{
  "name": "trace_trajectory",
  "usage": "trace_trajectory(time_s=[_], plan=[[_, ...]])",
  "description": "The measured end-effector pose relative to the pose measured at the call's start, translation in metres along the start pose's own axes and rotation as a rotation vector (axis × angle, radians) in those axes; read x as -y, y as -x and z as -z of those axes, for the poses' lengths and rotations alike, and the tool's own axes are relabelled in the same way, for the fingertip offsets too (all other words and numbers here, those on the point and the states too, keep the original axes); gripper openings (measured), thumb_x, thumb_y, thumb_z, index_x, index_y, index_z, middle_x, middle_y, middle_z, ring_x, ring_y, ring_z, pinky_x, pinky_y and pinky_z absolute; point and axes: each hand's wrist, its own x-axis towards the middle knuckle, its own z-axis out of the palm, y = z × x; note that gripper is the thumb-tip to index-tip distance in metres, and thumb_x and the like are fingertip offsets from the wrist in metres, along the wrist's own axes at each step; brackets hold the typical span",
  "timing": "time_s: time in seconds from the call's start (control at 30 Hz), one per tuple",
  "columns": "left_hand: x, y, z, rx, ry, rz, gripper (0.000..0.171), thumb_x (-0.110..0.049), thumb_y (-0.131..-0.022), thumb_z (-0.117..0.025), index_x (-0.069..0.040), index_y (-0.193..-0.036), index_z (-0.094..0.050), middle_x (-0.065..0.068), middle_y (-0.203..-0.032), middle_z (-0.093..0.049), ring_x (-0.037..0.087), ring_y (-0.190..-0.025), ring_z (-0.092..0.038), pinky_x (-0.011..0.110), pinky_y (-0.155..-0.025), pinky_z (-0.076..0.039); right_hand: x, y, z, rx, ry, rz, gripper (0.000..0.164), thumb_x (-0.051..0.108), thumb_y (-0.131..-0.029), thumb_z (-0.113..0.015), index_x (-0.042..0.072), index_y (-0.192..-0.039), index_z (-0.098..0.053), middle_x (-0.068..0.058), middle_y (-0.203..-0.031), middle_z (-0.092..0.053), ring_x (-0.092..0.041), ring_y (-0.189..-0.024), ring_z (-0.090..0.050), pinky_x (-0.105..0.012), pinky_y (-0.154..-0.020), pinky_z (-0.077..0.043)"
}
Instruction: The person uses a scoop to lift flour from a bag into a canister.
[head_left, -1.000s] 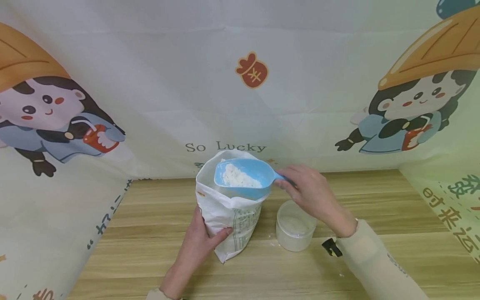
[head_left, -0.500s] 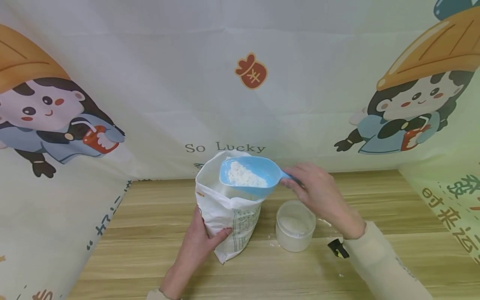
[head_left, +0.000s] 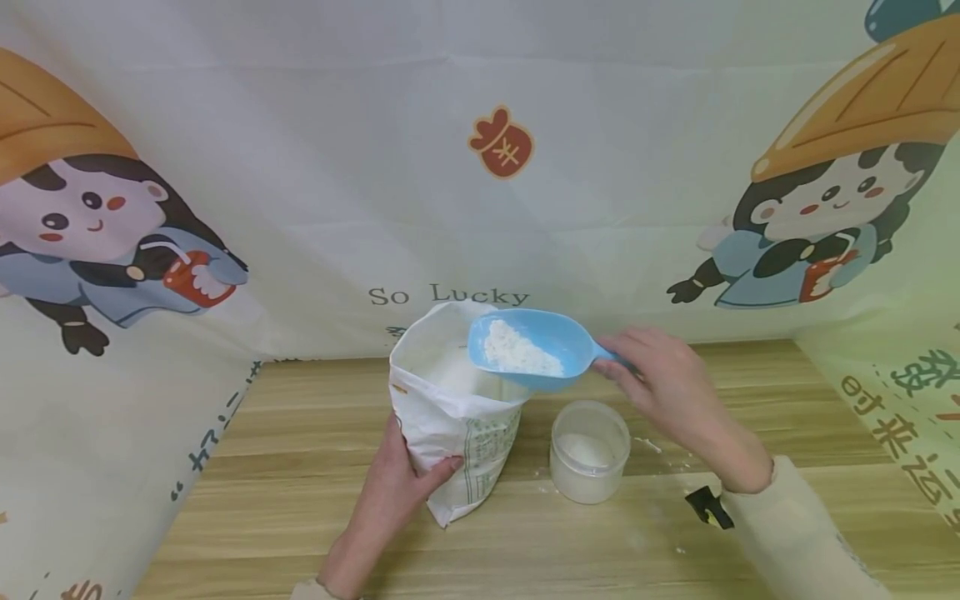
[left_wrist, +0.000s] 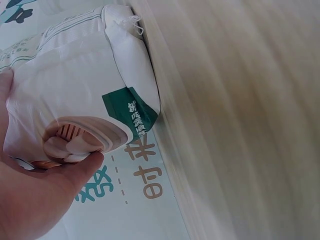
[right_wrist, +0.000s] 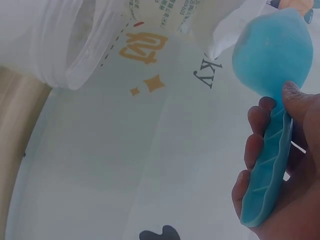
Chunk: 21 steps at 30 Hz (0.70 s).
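Note:
A white bag of flour (head_left: 480, 454) stands on the table with its mouth wide, white powder showing inside. My left hand (head_left: 405, 475) grips its lower left side; in the left wrist view the thumb and fingers wrap the printed bag (left_wrist: 65, 95). My right hand (head_left: 667, 383) holds a light blue scoop (head_left: 558, 342) by its handle, level over the right edge of the bag's mouth, with a heap of white flour (head_left: 517, 350) in it. In the right wrist view, fingers curl round the ribbed handle (right_wrist: 267, 165). Right of the bag sits a clear round jar (head_left: 591, 454) with white powder inside.
White specks lie on the wood-grain table (head_left: 630, 542) around the jar. A printed white backdrop (head_left: 360, 167) encloses the back and sides. A small black-and-yellow object (head_left: 708, 507) shows beside the right sleeve.
My right hand has moved right, carrying the flour-filled scoop from over the bag's middle to its right edge. The left hand, bag and jar stay in place.

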Motion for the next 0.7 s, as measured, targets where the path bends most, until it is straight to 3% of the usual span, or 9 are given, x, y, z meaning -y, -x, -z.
trace_trajectory(time_s=[0.47, 0.7], plan=[[0.001, 0.000, -0.001, -0.005, -0.013, -0.028, 0.097, -0.030, -0.083, -0.089, -0.002, -0.153, -0.028, 0.024, -0.127, -0.060, 0.041, -0.119, -0.060, 0.060, -0.102, -0.048, -0.013, 0.023, 0.018, -0.038, 0.018, -0.004, 0.020, 0.011, -0.091, -0.077, 0.007, -0.111, -0.076, -0.006, -0.101, -0.075, -0.028, -0.093, -0.066, -0.049, -0.078, -0.052], [0.000, 0.001, 0.000, 0.006, 0.005, 0.008, 0.099, -0.028, -0.081, -0.090, -0.004, -0.154, -0.027, 0.023, -0.130, -0.059, 0.041, -0.121, -0.059, 0.060, -0.104, -0.047, -0.019, 0.037, 0.027, -0.023, 0.051, -0.020, 0.021, 0.011, -0.092, -0.076, 0.005, -0.111, -0.075, -0.007, -0.101, -0.075, -0.030, -0.092, -0.065, -0.050, -0.077, -0.052]])
